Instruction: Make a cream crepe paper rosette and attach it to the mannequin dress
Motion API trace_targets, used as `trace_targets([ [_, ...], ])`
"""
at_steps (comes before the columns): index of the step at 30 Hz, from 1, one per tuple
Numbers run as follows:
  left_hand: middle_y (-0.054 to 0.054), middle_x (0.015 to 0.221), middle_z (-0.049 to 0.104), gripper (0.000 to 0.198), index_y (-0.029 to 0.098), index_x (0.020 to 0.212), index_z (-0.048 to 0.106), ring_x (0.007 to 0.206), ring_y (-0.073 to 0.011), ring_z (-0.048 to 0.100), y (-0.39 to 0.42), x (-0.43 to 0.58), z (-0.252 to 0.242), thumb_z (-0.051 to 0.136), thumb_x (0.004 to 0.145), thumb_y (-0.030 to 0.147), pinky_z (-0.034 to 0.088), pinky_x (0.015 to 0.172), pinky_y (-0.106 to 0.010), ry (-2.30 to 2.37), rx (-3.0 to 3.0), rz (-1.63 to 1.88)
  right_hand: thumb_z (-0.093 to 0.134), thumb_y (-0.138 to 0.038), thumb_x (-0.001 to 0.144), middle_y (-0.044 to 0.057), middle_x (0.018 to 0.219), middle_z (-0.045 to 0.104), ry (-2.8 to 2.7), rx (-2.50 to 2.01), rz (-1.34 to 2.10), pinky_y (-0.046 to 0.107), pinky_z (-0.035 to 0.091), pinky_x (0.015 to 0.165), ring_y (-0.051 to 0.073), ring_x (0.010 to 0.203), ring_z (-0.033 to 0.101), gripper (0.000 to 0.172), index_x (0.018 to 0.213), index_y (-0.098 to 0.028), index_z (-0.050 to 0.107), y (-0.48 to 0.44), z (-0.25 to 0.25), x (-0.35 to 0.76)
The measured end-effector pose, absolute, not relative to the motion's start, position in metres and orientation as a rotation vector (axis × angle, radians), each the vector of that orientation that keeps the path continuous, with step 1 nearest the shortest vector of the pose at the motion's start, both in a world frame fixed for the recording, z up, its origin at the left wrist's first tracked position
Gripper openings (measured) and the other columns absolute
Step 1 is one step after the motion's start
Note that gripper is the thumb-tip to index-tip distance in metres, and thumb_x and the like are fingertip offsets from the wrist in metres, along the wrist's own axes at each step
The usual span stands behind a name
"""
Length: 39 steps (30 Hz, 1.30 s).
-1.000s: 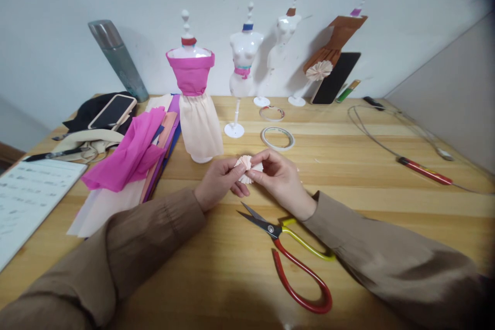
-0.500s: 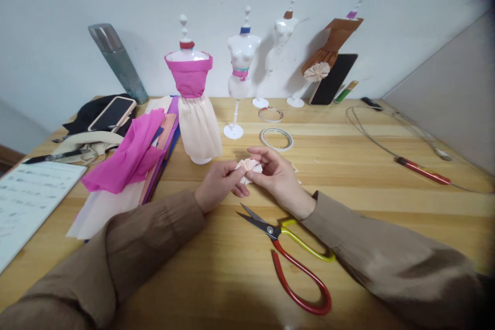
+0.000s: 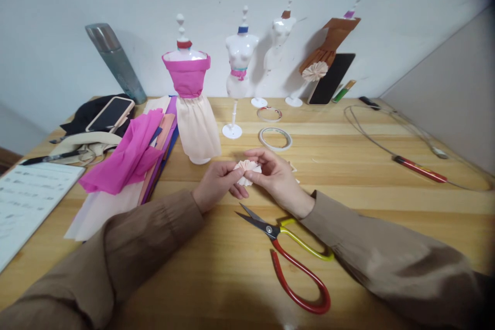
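A small cream pleated rosette (image 3: 246, 172) is pinched between my two hands above the wooden table. My left hand (image 3: 217, 181) grips its left side, thumb on top. On the other side, my right hand (image 3: 275, 177) closes thumb and fingers on the rosette's right part, which is whiter. Just below the hands lie scissors (image 3: 269, 229) with one red and one yellow handle, blades parted and pointing up-left. Behind my left hand stands a mini mannequin (image 3: 192, 80) in a magenta top and cream gathered skirt. The rosette's underside is hidden.
Two tape rolls (image 3: 275, 139) lie beyond the hands. A bare mannequin (image 3: 238, 51) and a brown-dressed one (image 3: 330, 41) stand behind, near a black phone (image 3: 332, 80). Magenta crepe paper (image 3: 124, 157) and a notebook (image 3: 33, 196) occupy the left. A red-handled corded tool (image 3: 419, 169) lies right.
The whole view has shifted very slightly, with everything a few pixels further left. Both hands keep their hold on the rosette, with hardly any visible movement.
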<state>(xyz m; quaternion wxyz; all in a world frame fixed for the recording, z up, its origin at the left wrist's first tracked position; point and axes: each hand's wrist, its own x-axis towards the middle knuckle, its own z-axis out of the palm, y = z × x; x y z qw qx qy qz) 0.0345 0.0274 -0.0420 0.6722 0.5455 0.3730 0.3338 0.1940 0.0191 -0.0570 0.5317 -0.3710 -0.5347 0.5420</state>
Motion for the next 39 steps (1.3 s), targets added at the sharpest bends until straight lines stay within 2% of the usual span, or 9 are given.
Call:
trace_targets([
  [6, -0.002, 0.052, 0.062, 0.035, 0.011, 0.073, 0.060, 0.048, -0.0133, 0.064, 0.0284, 0.0339, -0.0419, 0.066, 0.074, 0.045, 0.052, 0.045, -0.019, 0.827, 1.217, 0.761, 0.081, -0.029, 0.065, 0.000, 0.084, 0.066, -1.225, -0.881, 1.366, 0.032, 0.050, 0.073, 0.015, 0.075, 0.061, 0.040, 0.099, -0.024, 0.061, 0.0207, -0.0593, 0.1951],
  [16, -0.002, 0.054, 0.061, 0.040, 0.010, 0.072, 0.063, 0.047, -0.0126, 0.063, 0.0314, 0.0318, -0.0419, 0.071, 0.069, 0.049, 0.050, 0.043, -0.019, 0.784, 1.199, 0.768, 0.083, -0.032, 0.062, -0.001, 0.080, 0.067, -1.191, -0.868, 1.441, 0.031, 0.049, 0.069, 0.014, 0.069, 0.060, 0.035, 0.091, -0.022, 0.065, 0.0210, -0.0598, 0.1950],
  [23, -0.003, 0.055, 0.064, 0.037, 0.010, 0.073, 0.064, 0.046, -0.0124, 0.063, 0.0307, 0.0323, -0.0406, 0.069, 0.071, 0.047, 0.050, 0.043, -0.019, 0.792, 1.210, 0.755, 0.073, -0.046, 0.074, 0.000, 0.073, 0.064, -1.147, -0.890, 1.455, 0.025, 0.039, 0.052, 0.010, 0.058, 0.051, 0.032, 0.091, -0.019, 0.068, 0.0197, -0.0569, 0.1993],
  [29, -0.002, 0.051, 0.062, 0.033, 0.010, 0.071, 0.063, 0.045, -0.0124, 0.062, 0.0304, 0.0327, -0.0403, 0.068, 0.072, 0.043, 0.050, 0.043, -0.019, 0.830, 1.261, 0.705, 0.075, -0.038, 0.072, -0.003, 0.065, 0.061, -1.222, -0.928, 1.395, 0.026, 0.041, 0.057, 0.010, 0.056, 0.051, 0.023, 0.079, -0.019, 0.064, 0.0189, -0.0554, 0.1992],
  [39, -0.002, 0.051, 0.061, 0.037, 0.011, 0.070, 0.062, 0.044, -0.0118, 0.062, 0.0271, 0.0389, -0.0389, 0.065, 0.075, 0.047, 0.049, 0.042, -0.018, 0.932, 1.196, 0.782, 0.073, -0.040, 0.071, -0.003, 0.061, 0.054, -1.294, -1.020, 1.289, 0.028, 0.037, 0.055, 0.012, 0.055, 0.047, 0.026, 0.076, -0.020, 0.059, 0.0161, -0.0518, 0.1989],
])
